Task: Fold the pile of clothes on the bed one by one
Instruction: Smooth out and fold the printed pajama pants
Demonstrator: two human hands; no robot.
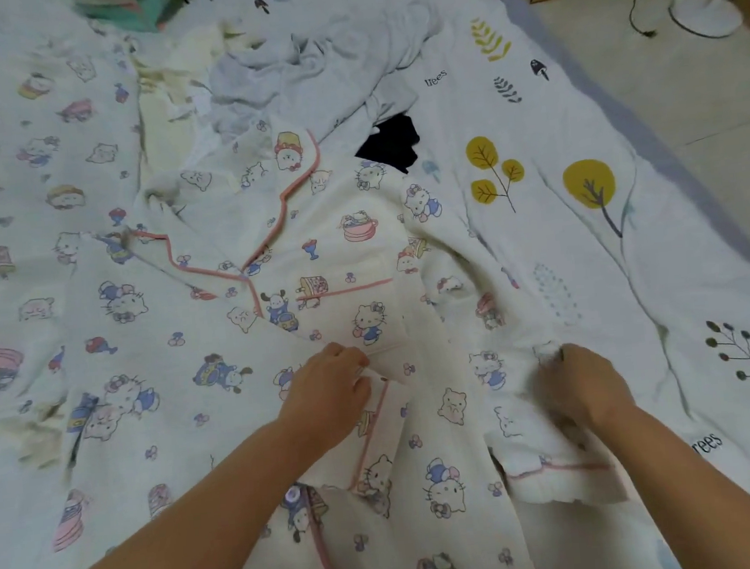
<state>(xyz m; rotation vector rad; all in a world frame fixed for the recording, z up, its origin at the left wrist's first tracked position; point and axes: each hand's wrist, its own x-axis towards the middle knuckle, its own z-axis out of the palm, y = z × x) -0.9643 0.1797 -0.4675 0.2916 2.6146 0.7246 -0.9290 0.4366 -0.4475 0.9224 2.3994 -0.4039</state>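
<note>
Pyjama top (332,279), cream with cartoon print and pink piping, lies spread front-up across the middle of the bed, collar toward twelve o'clock and hem toward six. Left fingers (357,363) are curled shut, pinching the piped front edge just below the chest pocket (361,308); the left hand (328,392) sits knuckles-up over the placket. Right fingers (552,359) are bunched tight around a fold of the top's side at about three o'clock from the left hand, with the right hand (577,384) pressed down on the cloth; a short sleeve (562,472) with a pink cuff band lies just under that wrist, toward five o'clock. Both bare forearms come in from six o'clock.

Beyond the collar, at twelve o'clock, a rumpled heap of pale clothes (309,67) waits, with a black garment (390,142) poking out at its near edge, touching the top's shoulder. A bedsheet (579,153) printed with yellow trees shows at two o'clock. Far at one o'clock, on the floor, stands a white fan base (703,12).
</note>
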